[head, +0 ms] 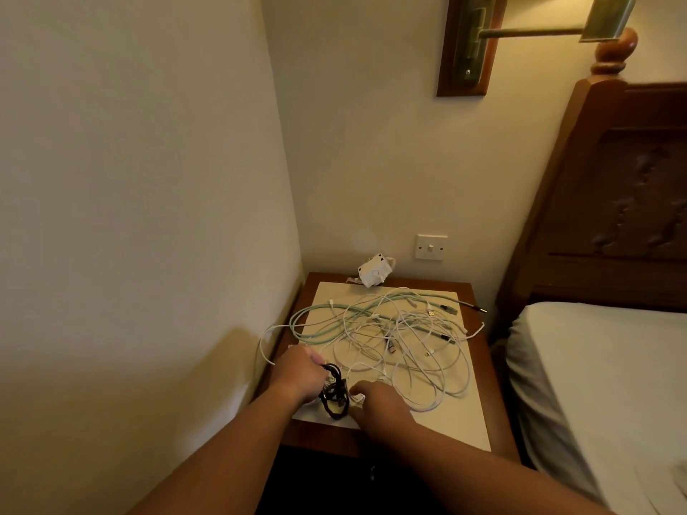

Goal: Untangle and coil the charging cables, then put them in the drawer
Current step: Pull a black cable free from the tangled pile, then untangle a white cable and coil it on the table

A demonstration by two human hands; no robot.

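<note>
At the nightstand's (482, 369) near edge: hands in the tangle

Left hand (299, 373) curls round the black cable (335, 405). Right hand (375, 401) lies knuckles-up beside it, fingertips tucked under, so its grip is unclear. White cables (427, 366) sprawl across the mat (464, 429). The nightstand front is too dark to read.
</note>
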